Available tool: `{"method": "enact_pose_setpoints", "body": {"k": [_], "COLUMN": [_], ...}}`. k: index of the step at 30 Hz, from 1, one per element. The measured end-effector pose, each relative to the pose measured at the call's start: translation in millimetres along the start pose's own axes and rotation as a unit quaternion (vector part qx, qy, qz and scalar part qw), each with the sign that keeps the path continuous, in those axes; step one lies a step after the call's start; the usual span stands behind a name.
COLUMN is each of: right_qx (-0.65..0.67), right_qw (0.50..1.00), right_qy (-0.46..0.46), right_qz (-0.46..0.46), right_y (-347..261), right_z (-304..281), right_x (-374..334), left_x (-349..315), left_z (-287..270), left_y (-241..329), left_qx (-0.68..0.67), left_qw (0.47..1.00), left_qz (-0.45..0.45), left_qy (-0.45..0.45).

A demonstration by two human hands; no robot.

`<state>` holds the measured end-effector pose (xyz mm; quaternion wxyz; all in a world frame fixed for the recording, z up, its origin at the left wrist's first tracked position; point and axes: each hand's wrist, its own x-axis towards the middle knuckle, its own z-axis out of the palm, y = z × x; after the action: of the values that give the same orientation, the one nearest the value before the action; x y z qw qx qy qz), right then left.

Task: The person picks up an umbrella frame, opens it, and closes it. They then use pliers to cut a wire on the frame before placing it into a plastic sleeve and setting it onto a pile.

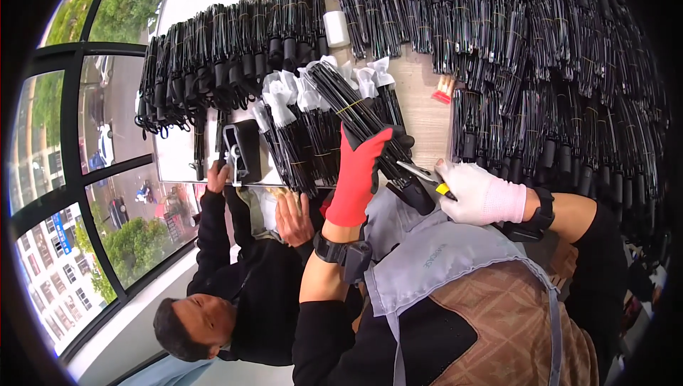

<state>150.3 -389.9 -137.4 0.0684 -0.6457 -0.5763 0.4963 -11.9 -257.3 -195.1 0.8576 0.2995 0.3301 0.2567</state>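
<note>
My left hand [361,172], in a red glove, is closed around a black folded umbrella frame [348,105]. A yellow band circles the frame, which slants from the upper left down toward my lap, its thick dark end [413,194] nearest me. My right hand [473,190], in a white glove with a pink cuff, grips a pair of pliers [421,171] with silver jaws and some yellow on the handle. The jaws point left, close beside the lower part of the umbrella frame; whether they touch it I cannot tell.
White-wrapped umbrella frames [309,130] lie just beyond my left hand. Dense rows of frames fill the table's left [206,51] and right [512,37]. A white cylinder [336,29] and a black tape dispenser [242,152] stand there. A co-worker's hands [293,219] are close at left, beside the windows.
</note>
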Motion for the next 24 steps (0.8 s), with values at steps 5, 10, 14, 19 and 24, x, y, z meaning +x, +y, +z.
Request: {"method": "enact_pose_setpoints", "body": {"k": [5,10,14,19,24], "right_qx": [-0.020,-0.045,-0.035,-0.036,-0.029], "right_qw": [0.997,0.998,0.998,0.997,0.997], "right_qy": [-0.029,0.002,0.021,-0.009,-0.046], "right_qz": [0.067,0.047,0.050,0.062,0.052], "right_y": [-4,-2,0,-1,-1], "right_z": [2,14,19,16,12], "right_x": [3,4,7,11,20], "left_x": [-2,-6,-2,-2,-3], "left_z": [11,15,10,7,-19], "left_y": [1,-1,-4,-6,-36], "left_qx": [0.026,0.013,0.005,-0.001,0.020], "left_qw": [0.999,0.997,0.996,0.995,0.994], "left_qz": [-0.002,0.030,0.022,-0.012,0.006], "left_qy": [0.045,0.076,0.092,0.104,0.108]}}
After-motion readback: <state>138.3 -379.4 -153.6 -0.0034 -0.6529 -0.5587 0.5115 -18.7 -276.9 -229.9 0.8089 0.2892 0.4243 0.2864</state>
